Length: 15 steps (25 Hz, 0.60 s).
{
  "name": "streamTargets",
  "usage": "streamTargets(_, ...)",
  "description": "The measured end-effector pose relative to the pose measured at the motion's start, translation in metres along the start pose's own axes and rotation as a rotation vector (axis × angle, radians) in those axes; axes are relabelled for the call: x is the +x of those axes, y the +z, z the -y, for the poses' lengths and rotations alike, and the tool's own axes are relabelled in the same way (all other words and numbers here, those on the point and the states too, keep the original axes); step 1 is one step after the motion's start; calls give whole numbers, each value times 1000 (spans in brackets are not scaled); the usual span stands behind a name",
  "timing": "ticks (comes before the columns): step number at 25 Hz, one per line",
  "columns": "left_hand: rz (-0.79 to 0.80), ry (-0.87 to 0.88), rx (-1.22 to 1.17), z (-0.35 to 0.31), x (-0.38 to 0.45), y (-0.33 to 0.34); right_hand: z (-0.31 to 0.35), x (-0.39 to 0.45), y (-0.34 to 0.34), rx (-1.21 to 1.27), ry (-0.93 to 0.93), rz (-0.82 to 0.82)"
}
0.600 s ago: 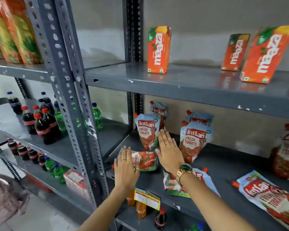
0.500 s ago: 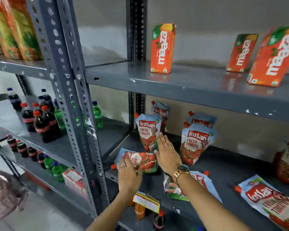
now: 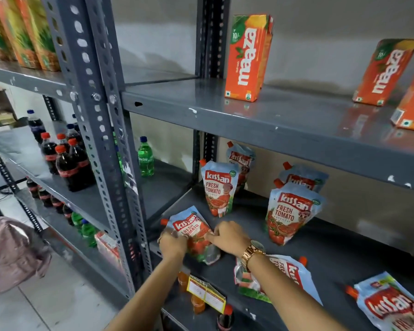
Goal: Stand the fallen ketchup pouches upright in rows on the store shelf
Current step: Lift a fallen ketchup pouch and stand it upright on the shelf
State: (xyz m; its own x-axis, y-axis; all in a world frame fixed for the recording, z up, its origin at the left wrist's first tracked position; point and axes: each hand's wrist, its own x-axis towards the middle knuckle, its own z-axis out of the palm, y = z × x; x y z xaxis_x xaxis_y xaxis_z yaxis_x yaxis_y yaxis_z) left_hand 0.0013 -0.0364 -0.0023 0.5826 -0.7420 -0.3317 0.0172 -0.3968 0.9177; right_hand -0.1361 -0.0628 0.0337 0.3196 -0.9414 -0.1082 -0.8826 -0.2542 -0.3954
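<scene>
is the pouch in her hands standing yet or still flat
Not standing: the pouch leans, cap end raised up-left, base on the shelf, left hand and right hand gripping it.

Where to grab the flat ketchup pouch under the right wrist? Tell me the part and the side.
Grip the flat pouch by its top seam beside the red spout, coming from above at the far end. It lies flat with the spout pointing to the back, and the right hand's forearm crosses its near part.
</scene>
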Motion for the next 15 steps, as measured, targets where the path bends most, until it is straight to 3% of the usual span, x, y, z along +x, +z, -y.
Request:
streamTargets(6, 56, -140, 41, -2, 19, -20, 2, 3, 12, 703, 327, 254)
streamTargets(9, 101, -189, -67, -1, 18, -23, 10, 9, 22, 1015, 445, 264)
streamTargets(15, 166, -99, -230, -13, 6, -30, 17, 6, 25, 1241, 530, 144)
